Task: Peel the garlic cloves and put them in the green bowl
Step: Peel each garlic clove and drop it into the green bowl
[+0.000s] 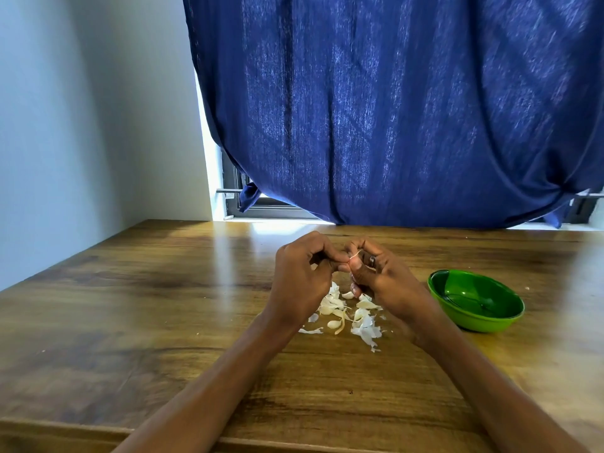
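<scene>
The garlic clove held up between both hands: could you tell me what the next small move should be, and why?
Probably keep pulling the loose skin off the garlic clove. The left hand and right hand pinch it above the peelings, a thin strip of skin stands off it, and the green bowl looks empty, so dropping it in seems premature.

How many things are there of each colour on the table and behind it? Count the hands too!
Green: 1, the green bowl
Blue: 1, the curtain
Brown: 1, the wooden table
White: 1, the pile of garlic bits and peels; single pieces too small to count
Hands: 2, left hand, right hand
Total: 6
</scene>
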Demonstrator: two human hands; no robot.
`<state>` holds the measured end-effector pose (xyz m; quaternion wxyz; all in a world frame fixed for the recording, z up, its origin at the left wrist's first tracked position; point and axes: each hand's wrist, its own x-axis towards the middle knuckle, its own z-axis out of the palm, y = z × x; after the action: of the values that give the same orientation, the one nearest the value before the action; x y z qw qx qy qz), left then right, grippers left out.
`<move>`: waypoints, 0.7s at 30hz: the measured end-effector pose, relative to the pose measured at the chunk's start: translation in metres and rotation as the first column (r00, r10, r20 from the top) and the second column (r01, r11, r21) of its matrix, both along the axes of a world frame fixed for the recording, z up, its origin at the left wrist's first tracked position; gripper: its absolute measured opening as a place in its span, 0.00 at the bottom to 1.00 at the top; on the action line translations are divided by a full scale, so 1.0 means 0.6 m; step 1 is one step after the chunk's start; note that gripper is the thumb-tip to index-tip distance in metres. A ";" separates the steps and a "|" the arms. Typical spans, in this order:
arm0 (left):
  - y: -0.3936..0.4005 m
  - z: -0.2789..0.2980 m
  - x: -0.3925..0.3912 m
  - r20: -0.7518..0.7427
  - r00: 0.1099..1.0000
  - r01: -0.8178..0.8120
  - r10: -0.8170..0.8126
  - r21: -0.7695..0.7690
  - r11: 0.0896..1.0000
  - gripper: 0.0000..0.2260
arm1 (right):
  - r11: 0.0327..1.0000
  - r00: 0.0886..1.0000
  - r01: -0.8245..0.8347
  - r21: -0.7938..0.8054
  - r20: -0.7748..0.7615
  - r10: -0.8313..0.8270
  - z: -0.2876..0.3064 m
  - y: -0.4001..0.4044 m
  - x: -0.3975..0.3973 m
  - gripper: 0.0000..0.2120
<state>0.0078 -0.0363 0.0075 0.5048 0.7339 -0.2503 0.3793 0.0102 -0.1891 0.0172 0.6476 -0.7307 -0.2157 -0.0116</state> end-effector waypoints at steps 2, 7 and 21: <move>0.000 0.000 -0.001 0.023 1.000 -0.016 0.015 0.019 1.000 0.15 | 1.000 1.000 -0.017 0.001 0.014 0.017 0.000 0.001 -0.001 0.04; -0.003 -0.005 0.001 0.112 0.992 -0.072 0.065 0.055 0.996 0.14 | 1.000 1.000 0.016 0.023 0.021 -0.017 -0.002 0.003 -0.004 0.07; -0.016 -0.002 0.005 -0.073 0.994 0.061 -0.075 -0.186 0.981 0.06 | 0.981 0.991 0.133 0.140 0.004 -0.135 0.005 -0.003 0.002 0.04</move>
<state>0.0107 -0.0457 0.0065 0.5927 0.6897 -0.2188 0.3538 0.0114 -0.1910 0.0200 0.6935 -0.6964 -0.1689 -0.0751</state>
